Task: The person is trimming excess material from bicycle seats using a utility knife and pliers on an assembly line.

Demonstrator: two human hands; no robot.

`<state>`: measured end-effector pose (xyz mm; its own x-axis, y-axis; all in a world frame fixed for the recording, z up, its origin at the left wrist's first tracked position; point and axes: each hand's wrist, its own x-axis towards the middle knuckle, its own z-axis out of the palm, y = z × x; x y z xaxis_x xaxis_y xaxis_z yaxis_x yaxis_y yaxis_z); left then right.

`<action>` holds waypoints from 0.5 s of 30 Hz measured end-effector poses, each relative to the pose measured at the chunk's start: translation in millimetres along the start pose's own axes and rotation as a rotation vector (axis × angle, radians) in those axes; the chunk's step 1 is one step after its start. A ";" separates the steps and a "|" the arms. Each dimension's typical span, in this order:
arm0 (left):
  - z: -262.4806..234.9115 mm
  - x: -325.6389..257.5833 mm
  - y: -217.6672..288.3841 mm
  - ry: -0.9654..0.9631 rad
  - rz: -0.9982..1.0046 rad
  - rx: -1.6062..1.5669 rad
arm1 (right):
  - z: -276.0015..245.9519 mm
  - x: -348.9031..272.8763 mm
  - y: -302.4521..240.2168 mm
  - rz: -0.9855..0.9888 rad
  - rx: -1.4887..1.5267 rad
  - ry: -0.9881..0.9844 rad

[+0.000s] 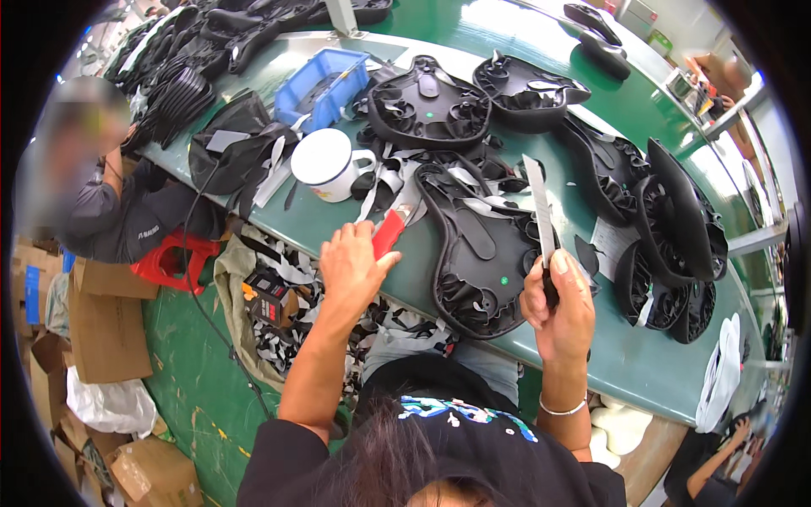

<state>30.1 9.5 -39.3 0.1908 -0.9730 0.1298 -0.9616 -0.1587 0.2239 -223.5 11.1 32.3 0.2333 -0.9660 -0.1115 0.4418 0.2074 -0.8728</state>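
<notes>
My right hand (562,308) holds a snap-off utility knife (539,198) upright, its long blade pointing away from me and its dark handle inside my fingers. My left hand (351,266) is at the table's near edge, thumb and fingers around a red-handled tool (388,236) whose far end lies among scraps. Between my hands lies a black padded shell (473,245), its hollow side up, with gathered fabric round the rim and a small green dot. White and black fabric strips (384,182) are heaped beyond my left hand.
A white enamel mug (323,165) and a blue bin (321,89) stand at the left. More black shells (431,101) fill the far side and right of the green table (296,224). Below hangs a sack of scraps (287,296). A co-worker (93,169) sits at the left.
</notes>
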 end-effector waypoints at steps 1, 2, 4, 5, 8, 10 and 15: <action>-8.6 1.2 4.8 -0.109 -0.118 -0.123 | 1.0 -1.7 2.9 0.020 -0.007 0.014; -10.6 2.2 1.9 -0.106 -0.127 -0.118 | 1.8 -3.8 5.6 0.040 -0.015 0.028; -14.2 5.7 -7.1 -0.444 -0.294 -0.645 | 1.2 -8.2 9.1 0.036 -0.014 0.000; -17.2 1.7 -8.7 -0.416 -0.293 -1.077 | -0.5 -12.5 9.9 0.061 -0.138 -0.008; -39.0 -5.5 13.4 -0.101 -0.336 -1.804 | 4.8 -24.1 11.5 0.097 -0.497 -0.078; -37.7 1.1 32.8 0.163 -0.318 -1.944 | 20.0 -30.6 13.0 0.000 -0.626 -0.196; -53.3 -1.0 49.7 0.207 -0.315 -2.018 | 20.2 -38.8 15.1 -0.021 -0.708 -0.173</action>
<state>-7.4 11.4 23.2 0.4257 -0.9024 -0.0665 0.6059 0.2298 0.7616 -208.3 54.8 33.0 0.3905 -0.9183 -0.0658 -0.2049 -0.0170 -0.9786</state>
